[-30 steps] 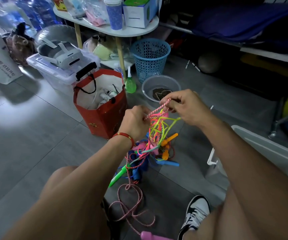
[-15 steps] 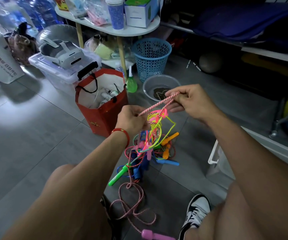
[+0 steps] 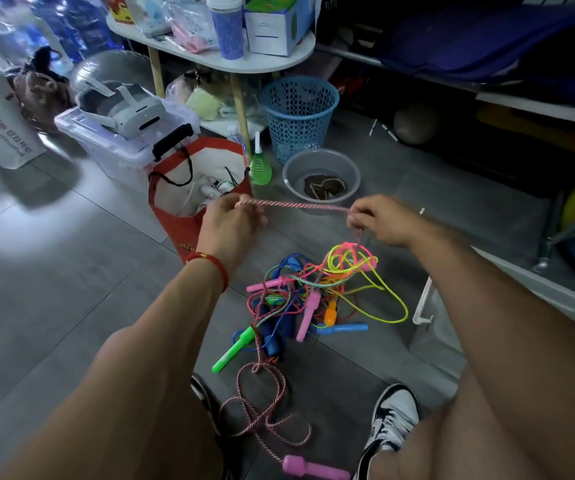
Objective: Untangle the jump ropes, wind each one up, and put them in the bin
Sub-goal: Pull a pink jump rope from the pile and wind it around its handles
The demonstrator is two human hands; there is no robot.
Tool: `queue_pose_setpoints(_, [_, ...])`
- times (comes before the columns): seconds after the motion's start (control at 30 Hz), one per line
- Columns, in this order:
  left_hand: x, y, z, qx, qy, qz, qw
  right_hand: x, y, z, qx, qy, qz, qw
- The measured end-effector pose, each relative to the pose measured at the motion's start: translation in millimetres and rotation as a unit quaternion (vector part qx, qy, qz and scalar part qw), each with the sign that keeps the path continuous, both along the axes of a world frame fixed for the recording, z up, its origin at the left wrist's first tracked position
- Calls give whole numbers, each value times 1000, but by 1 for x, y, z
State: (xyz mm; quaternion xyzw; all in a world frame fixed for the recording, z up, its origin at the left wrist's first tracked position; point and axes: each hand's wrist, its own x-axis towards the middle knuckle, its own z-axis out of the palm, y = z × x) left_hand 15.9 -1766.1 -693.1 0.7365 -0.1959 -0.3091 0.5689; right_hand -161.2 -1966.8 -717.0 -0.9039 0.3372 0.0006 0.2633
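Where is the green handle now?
The green handle lies on the floor at the left edge of the rope pile, below the left hand.

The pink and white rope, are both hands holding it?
Touching. The head view shows the left hand and the right hand each pinching the pink and white rope, which stretches taut between them.
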Motion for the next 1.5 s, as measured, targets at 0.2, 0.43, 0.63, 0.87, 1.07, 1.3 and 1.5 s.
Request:
queue_pose_setpoints(0.2, [-15,8,-9,197,-183,-187,945,21,29,42,141,-227,55,962])
queue_pose_setpoints(0.43, [-22,6,0,-29,-189,-144,971,21,27,17,-48,-12,114,992])
queue_pose_setpoints(0.63, [21,19,-6,-45,-143,113,982,-22,-5,-3,105,48,21,993])
queue_pose_setpoints(0.87, [18,38,-18,378,-321,-79,865,-7,37,77,59,-242,-7,968])
queue_pose_setpoints(1.07, [-3,50,-12,349,-416,-114,832,-5,52,63,-25,-126,26,991])
queue_pose_setpoints(1.3, [1,79,-4,280,-490,-149,812,-5,83,28,297,-10,29,954])
queue_pose_setpoints(1.5, [11,105,-39,215,-512,-145,819,19,144,19,206,-78,27,975])
